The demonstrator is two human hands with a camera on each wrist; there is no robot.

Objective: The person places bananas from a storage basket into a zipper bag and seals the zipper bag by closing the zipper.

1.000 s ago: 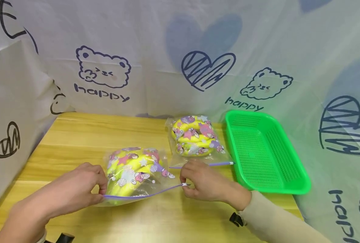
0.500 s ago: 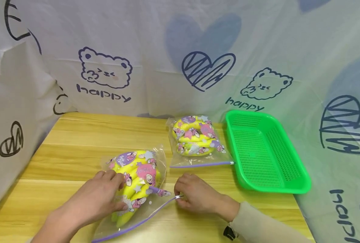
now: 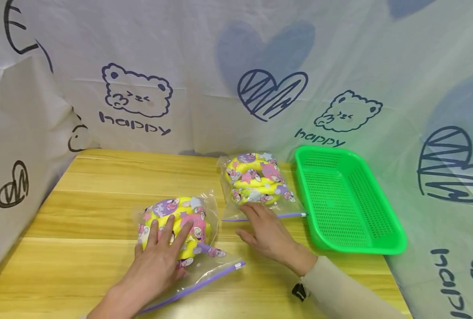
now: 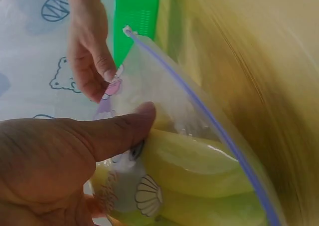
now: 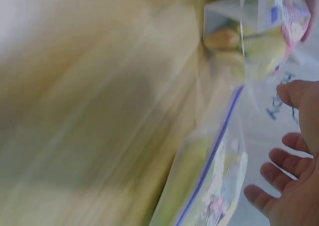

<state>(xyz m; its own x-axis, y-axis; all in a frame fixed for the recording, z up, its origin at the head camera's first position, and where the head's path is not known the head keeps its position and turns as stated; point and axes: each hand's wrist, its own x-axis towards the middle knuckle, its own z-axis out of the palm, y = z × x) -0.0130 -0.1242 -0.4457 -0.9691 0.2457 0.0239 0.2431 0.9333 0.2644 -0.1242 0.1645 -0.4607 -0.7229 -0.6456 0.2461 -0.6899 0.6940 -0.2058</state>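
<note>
A clear zip bag of bananas [image 3: 198,221], printed with pink and purple cartoons, lies at the middle of the table with its purple slider edge toward the front. My left hand [image 3: 157,261] rests on this bag, fingers spread over the bananas; in the left wrist view its thumb [image 4: 119,133] lies along the plastic. Further back lies a second zip bag of bananas [image 3: 256,179]. My right hand [image 3: 270,232] is near that bag's slider edge, its fingers loosely extended and holding nothing. In the right wrist view the right hand's fingers [image 5: 284,168] are apart, beside the bags.
A green plastic basket [image 3: 336,199] stands on the right side of the wooden table [image 3: 89,212], close to the second bag. Behind and at both sides hangs a white printed cloth [image 3: 204,66].
My right hand has let go of the near bag's slider and moved toward the far bag. My left hand left the zip edge and spread over the bananas; the near bag has turned.
</note>
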